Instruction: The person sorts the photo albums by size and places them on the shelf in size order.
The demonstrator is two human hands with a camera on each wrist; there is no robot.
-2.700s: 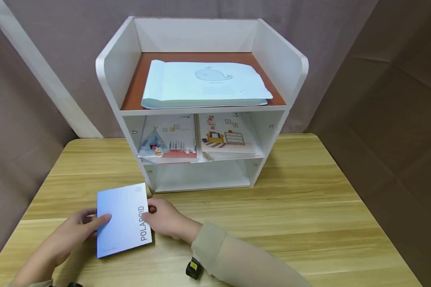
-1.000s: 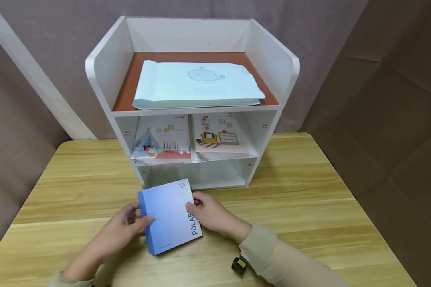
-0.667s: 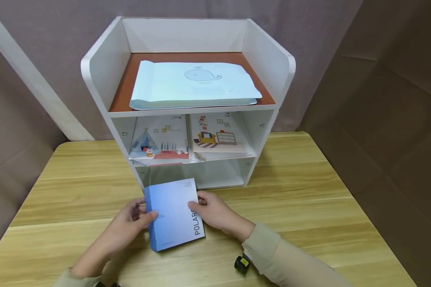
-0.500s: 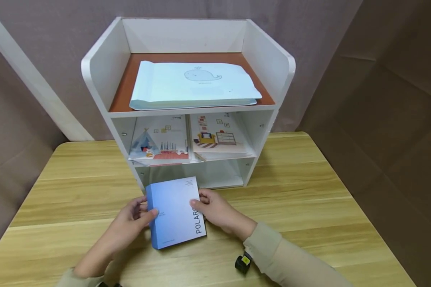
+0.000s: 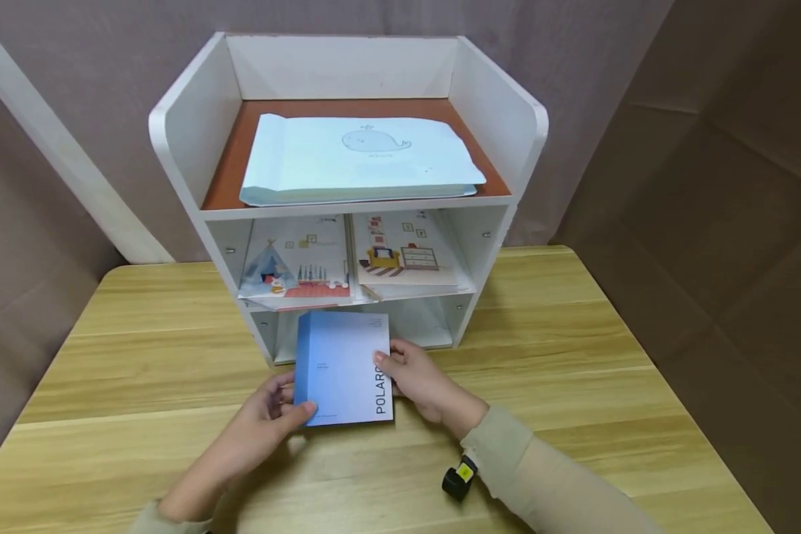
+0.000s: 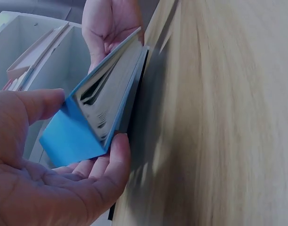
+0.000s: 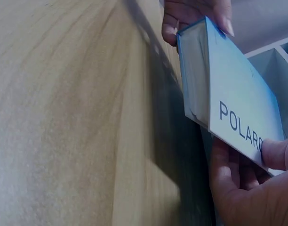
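A blue-to-white photo album (image 5: 343,371) lettered POLARO… is held between both hands, in front of the bottom compartment of the white shelf (image 5: 521,163). My left hand (image 5: 263,415) grips its blue spine side, thumb on the cover and fingers beneath. On the opposite edge, my right hand (image 5: 423,382) pinches the album with the thumb over the lettering. The left wrist view shows the album (image 6: 78,132) from its end, with page edges between the covers. In the right wrist view the album (image 7: 243,94) is tilted above the table, its shadow below.
On the shelf's top lies a pale blue package (image 5: 367,159) with a whale drawing. Two illustrated booklets (image 5: 297,259) lie side by side on the middle level. A wooden table (image 5: 574,356) carries the shelf. A small black device (image 5: 458,478) hangs at the right wrist.
Both hands have carried the album from the table's left side rightward, then forward to the shelf's bottom compartment. It has turned straighter. The view has shifted slightly.
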